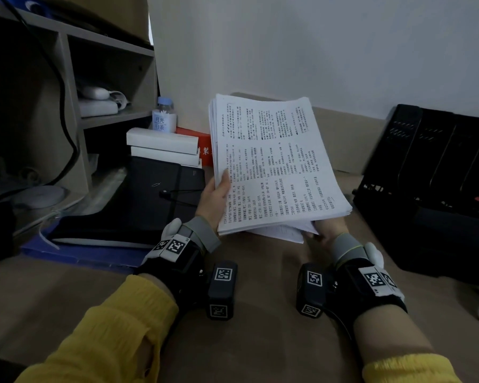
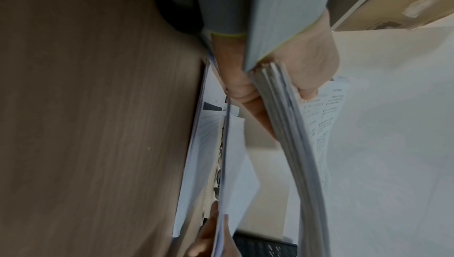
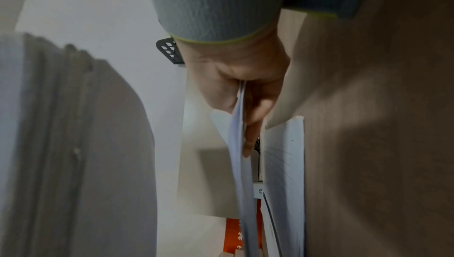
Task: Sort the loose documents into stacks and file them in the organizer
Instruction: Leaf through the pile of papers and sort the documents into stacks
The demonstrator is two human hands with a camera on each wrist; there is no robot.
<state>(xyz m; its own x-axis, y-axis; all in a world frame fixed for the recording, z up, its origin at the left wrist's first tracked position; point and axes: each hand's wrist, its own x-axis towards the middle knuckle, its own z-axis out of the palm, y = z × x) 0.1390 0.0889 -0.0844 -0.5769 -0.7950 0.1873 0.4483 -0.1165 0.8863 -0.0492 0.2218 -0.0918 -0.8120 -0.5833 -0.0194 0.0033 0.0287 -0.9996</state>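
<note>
A thick stack of printed documents [image 1: 277,164] is held tilted above the brown table, centre of the head view. My left hand [image 1: 215,197] grips its left edge, thumb on the top sheet; the left wrist view shows the stack's edge [image 2: 290,125] between thumb and fingers. My right hand [image 1: 325,229] sits under the stack's near right corner and pinches a thinner bunch of sheets [image 3: 242,164] that hangs below the stack. One more sheet [image 1: 277,233] lies flat on the table beneath. The black file organizer [image 1: 432,172] stands at the right, apart from both hands.
A black notebook [image 1: 150,200] on a blue folder lies to the left, with white boxes [image 1: 163,147], a bottle [image 1: 164,117] and a red box behind. A wooden shelf unit [image 1: 67,92] fills the far left. A white wall rises behind the table.
</note>
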